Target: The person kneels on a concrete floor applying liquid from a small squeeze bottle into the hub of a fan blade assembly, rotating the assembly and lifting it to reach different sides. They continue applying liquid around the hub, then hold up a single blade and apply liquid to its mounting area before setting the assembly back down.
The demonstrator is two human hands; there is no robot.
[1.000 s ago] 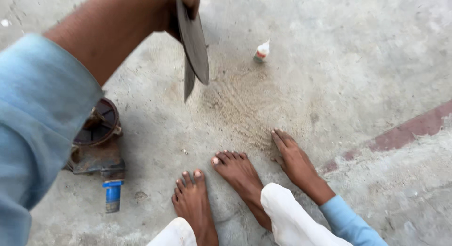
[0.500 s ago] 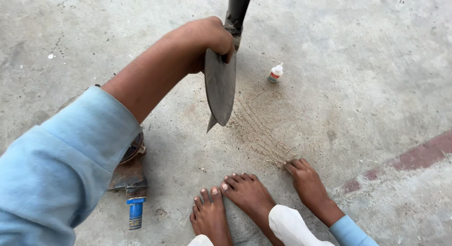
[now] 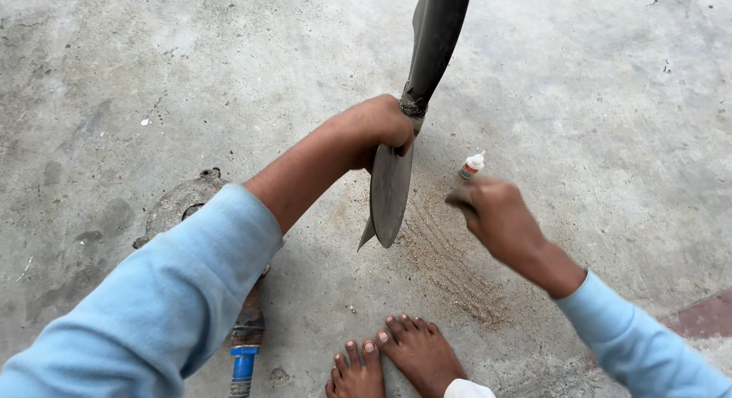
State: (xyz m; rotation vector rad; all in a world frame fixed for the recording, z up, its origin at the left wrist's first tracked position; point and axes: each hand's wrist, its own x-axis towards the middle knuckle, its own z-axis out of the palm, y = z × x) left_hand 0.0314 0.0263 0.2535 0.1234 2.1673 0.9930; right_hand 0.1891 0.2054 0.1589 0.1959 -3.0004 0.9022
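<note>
My left hand (image 3: 377, 127) grips a grey metal blade (image 3: 390, 192) at the joint where it meets its dark handle (image 3: 436, 40), which rises past the top edge. The blade hangs point-down above the concrete floor (image 3: 229, 78). My right hand (image 3: 496, 215) hovers just right of the blade, fingers curled shut; whether it pinches anything is unclear. A small white glue bottle (image 3: 472, 165) with a red cap lies on the floor just beyond my right hand. Both sleeves are light blue.
A patch of sandy scrape marks (image 3: 450, 264) lies on the floor under the blade. My two bare feet (image 3: 393, 360) rest at the bottom. A rusty tool with a blue handle (image 3: 244, 352) lies at the lower left, mostly hidden by my left arm.
My right hand has lifted off the floor beside my feet and come up next to the blade. My left hand has brought the blade lower and further right in view.
</note>
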